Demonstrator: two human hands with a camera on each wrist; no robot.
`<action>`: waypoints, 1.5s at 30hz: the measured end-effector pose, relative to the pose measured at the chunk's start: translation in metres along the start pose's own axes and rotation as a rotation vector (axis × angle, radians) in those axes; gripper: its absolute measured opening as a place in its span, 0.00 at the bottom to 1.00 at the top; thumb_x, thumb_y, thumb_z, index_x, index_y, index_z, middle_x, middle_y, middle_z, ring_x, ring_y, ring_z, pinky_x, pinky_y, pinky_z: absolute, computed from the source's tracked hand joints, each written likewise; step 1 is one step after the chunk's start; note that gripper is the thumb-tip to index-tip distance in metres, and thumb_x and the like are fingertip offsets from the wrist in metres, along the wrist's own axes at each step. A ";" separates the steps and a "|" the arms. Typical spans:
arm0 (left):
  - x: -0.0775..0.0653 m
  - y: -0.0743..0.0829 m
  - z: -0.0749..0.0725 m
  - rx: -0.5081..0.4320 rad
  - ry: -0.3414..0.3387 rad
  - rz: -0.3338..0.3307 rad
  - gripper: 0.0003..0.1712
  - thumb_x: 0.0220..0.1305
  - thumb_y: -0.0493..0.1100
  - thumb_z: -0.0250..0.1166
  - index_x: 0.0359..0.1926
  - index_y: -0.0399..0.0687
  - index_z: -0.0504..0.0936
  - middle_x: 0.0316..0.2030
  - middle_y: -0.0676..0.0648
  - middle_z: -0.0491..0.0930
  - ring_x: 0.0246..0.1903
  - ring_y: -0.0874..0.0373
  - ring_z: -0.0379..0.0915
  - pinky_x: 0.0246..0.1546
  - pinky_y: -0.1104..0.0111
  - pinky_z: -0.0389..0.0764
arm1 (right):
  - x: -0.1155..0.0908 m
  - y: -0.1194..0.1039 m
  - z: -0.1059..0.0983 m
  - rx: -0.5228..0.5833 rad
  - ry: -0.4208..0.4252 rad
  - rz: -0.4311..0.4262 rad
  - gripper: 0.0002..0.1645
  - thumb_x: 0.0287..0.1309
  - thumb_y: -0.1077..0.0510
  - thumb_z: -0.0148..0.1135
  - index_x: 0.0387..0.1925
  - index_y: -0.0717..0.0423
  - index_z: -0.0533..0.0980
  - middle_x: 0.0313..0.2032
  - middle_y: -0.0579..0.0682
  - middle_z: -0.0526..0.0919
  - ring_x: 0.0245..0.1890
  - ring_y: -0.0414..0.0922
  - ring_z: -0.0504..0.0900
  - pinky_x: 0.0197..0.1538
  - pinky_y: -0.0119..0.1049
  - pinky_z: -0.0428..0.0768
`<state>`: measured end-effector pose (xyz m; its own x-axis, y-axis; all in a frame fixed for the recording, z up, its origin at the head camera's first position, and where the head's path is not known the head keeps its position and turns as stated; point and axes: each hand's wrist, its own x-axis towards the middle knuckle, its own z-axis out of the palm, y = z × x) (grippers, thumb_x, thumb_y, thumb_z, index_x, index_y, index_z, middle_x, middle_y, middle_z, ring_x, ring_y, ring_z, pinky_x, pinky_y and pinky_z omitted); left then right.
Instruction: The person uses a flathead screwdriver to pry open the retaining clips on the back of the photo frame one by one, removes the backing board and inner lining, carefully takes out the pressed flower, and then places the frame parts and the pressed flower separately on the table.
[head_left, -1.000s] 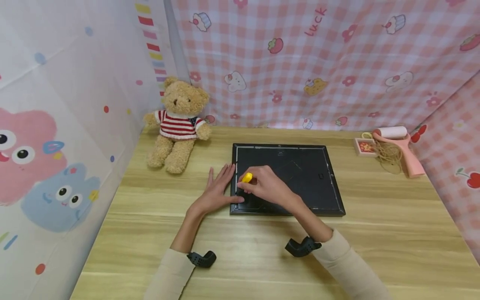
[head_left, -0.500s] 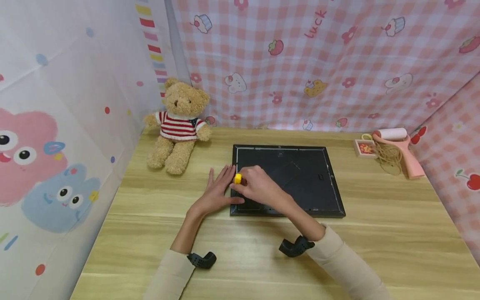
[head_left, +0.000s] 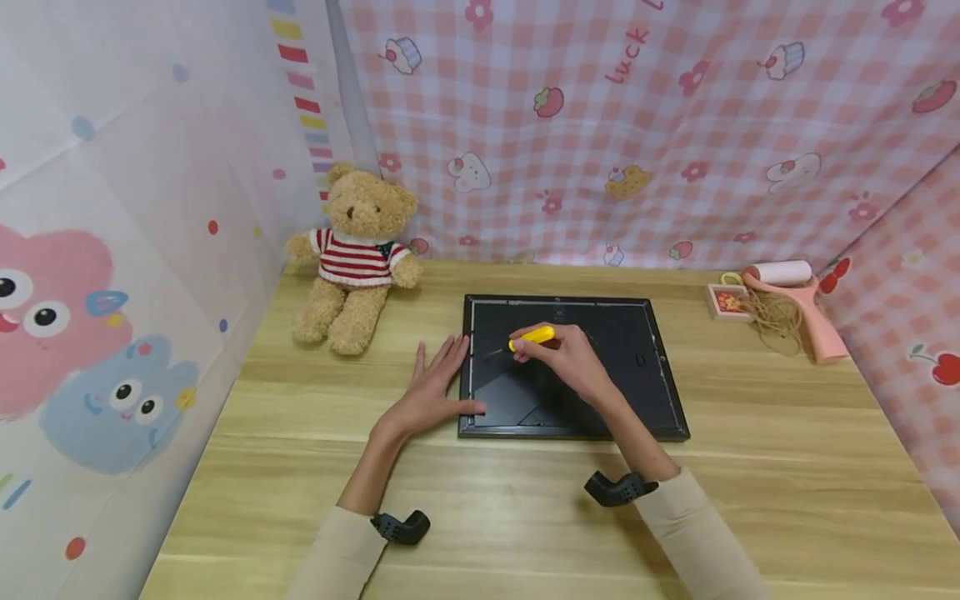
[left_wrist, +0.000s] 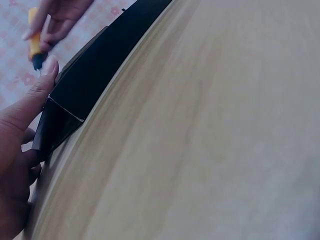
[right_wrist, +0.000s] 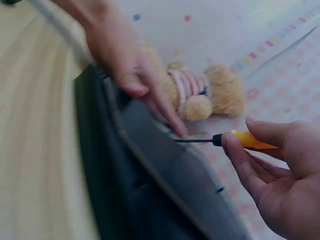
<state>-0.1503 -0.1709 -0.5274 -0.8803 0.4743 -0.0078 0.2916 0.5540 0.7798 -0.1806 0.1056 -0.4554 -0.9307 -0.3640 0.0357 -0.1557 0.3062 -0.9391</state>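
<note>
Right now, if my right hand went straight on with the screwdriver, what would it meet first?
Likely the picture frame's left rim, which the screwdriver in your right hand points at, with your left hand just beyond. Depth is unclear, so it might clear the rim and meet that hand.

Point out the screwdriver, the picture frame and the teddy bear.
Screwdriver (head_left: 536,336): head view, on its yellow handle.
Picture frame (head_left: 618,342): head view, on the bare black back panel.
Teddy bear (head_left: 352,257): head view, on the front of its striped sweater.
</note>
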 end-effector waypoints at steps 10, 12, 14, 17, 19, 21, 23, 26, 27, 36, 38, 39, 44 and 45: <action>0.003 -0.003 0.003 -0.016 0.001 0.001 0.81 0.53 0.91 0.62 0.90 0.48 0.42 0.90 0.42 0.41 0.89 0.47 0.30 0.81 0.47 0.09 | 0.007 0.018 0.010 0.108 -0.020 0.028 0.17 0.75 0.59 0.71 0.57 0.66 0.87 0.47 0.61 0.94 0.45 0.55 0.94 0.55 0.35 0.89; 0.004 -0.005 0.005 -0.012 0.006 0.005 0.83 0.50 0.93 0.59 0.90 0.48 0.42 0.89 0.43 0.42 0.90 0.47 0.31 0.81 0.49 0.08 | 0.008 0.017 0.011 0.091 -0.023 0.027 0.17 0.74 0.58 0.71 0.57 0.65 0.88 0.45 0.60 0.94 0.44 0.53 0.94 0.55 0.34 0.89; 0.004 -0.006 0.006 -0.007 0.011 0.008 0.84 0.48 0.95 0.57 0.90 0.47 0.43 0.89 0.42 0.43 0.89 0.47 0.31 0.81 0.49 0.08 | 0.010 0.015 0.011 0.064 -0.033 0.014 0.17 0.74 0.57 0.72 0.56 0.65 0.88 0.43 0.58 0.94 0.44 0.52 0.93 0.55 0.36 0.89; 0.003 -0.005 0.006 -0.005 0.017 0.007 0.85 0.47 0.96 0.56 0.90 0.47 0.44 0.89 0.41 0.43 0.89 0.46 0.32 0.81 0.47 0.09 | 0.015 0.009 0.012 -0.006 -0.048 -0.009 0.16 0.74 0.55 0.72 0.55 0.63 0.88 0.40 0.54 0.94 0.42 0.51 0.94 0.54 0.42 0.91; 0.002 -0.004 0.005 -0.005 0.020 0.001 0.85 0.46 0.96 0.56 0.90 0.47 0.44 0.89 0.41 0.43 0.89 0.45 0.33 0.81 0.47 0.10 | 0.020 0.003 0.013 -0.063 -0.063 -0.031 0.15 0.74 0.55 0.72 0.54 0.62 0.89 0.39 0.53 0.94 0.41 0.51 0.94 0.53 0.44 0.91; 0.001 -0.004 0.005 -0.006 0.022 -0.005 0.85 0.46 0.96 0.56 0.90 0.47 0.44 0.89 0.40 0.44 0.89 0.45 0.33 0.81 0.46 0.10 | 0.025 -0.003 0.015 -0.122 -0.075 -0.060 0.14 0.74 0.56 0.73 0.52 0.62 0.89 0.37 0.52 0.94 0.39 0.51 0.93 0.50 0.43 0.91; 0.001 -0.004 0.004 -0.007 0.021 -0.011 0.85 0.46 0.96 0.56 0.90 0.47 0.44 0.89 0.40 0.44 0.89 0.44 0.33 0.82 0.45 0.11 | 0.029 -0.009 0.017 -0.178 -0.088 -0.094 0.13 0.73 0.57 0.73 0.51 0.62 0.90 0.36 0.52 0.94 0.37 0.52 0.93 0.48 0.42 0.91; 0.001 -0.002 0.002 -0.010 0.014 -0.018 0.83 0.49 0.93 0.61 0.90 0.45 0.45 0.89 0.38 0.44 0.89 0.43 0.34 0.82 0.44 0.11 | 0.034 -0.018 0.020 -0.253 -0.105 -0.142 0.12 0.72 0.58 0.74 0.49 0.64 0.90 0.33 0.53 0.93 0.34 0.52 0.93 0.43 0.40 0.90; 0.001 -0.001 0.001 -0.008 0.010 -0.020 0.82 0.51 0.91 0.63 0.90 0.45 0.44 0.89 0.38 0.44 0.89 0.42 0.34 0.82 0.44 0.11 | 0.036 -0.022 0.022 -0.276 -0.112 -0.156 0.12 0.72 0.58 0.74 0.48 0.64 0.90 0.32 0.52 0.93 0.34 0.52 0.93 0.42 0.39 0.90; -0.002 0.005 -0.005 -0.015 -0.025 -0.044 0.73 0.63 0.75 0.73 0.90 0.50 0.41 0.89 0.39 0.42 0.89 0.43 0.32 0.81 0.41 0.11 | 0.048 -0.044 0.034 -0.477 -0.179 -0.266 0.12 0.72 0.57 0.73 0.37 0.64 0.87 0.26 0.52 0.90 0.26 0.44 0.88 0.32 0.31 0.83; -0.001 0.003 -0.003 -0.018 -0.016 -0.036 0.73 0.62 0.77 0.72 0.91 0.50 0.42 0.89 0.38 0.43 0.89 0.42 0.32 0.81 0.40 0.11 | 0.048 -0.046 0.034 -0.495 -0.187 -0.262 0.13 0.73 0.56 0.73 0.37 0.64 0.87 0.26 0.52 0.90 0.26 0.43 0.87 0.32 0.30 0.82; -0.001 0.003 -0.002 -0.022 -0.009 -0.027 0.74 0.62 0.78 0.72 0.90 0.49 0.43 0.89 0.38 0.43 0.89 0.41 0.33 0.81 0.40 0.12 | 0.047 -0.045 0.033 -0.490 -0.188 -0.249 0.12 0.73 0.56 0.73 0.38 0.64 0.88 0.27 0.52 0.90 0.26 0.43 0.87 0.32 0.30 0.82; 0.001 -0.003 0.001 -0.015 0.012 0.000 0.80 0.55 0.88 0.65 0.90 0.45 0.44 0.88 0.37 0.45 0.89 0.40 0.34 0.81 0.41 0.12 | 0.042 -0.034 0.017 -0.318 -0.159 -0.146 0.12 0.73 0.57 0.72 0.46 0.65 0.89 0.32 0.54 0.92 0.34 0.55 0.92 0.42 0.41 0.90; 0.001 -0.004 0.001 -0.014 0.015 0.004 0.81 0.54 0.89 0.64 0.90 0.45 0.45 0.89 0.37 0.45 0.89 0.41 0.35 0.81 0.41 0.12 | 0.041 -0.030 0.013 -0.268 -0.135 -0.119 0.12 0.73 0.57 0.72 0.47 0.65 0.89 0.34 0.54 0.93 0.36 0.57 0.92 0.45 0.45 0.91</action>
<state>-0.1517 -0.1721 -0.5310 -0.8846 0.4664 0.0049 0.2904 0.5425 0.7883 -0.2094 0.0705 -0.4300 -0.8510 -0.5194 0.0775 -0.3596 0.4688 -0.8068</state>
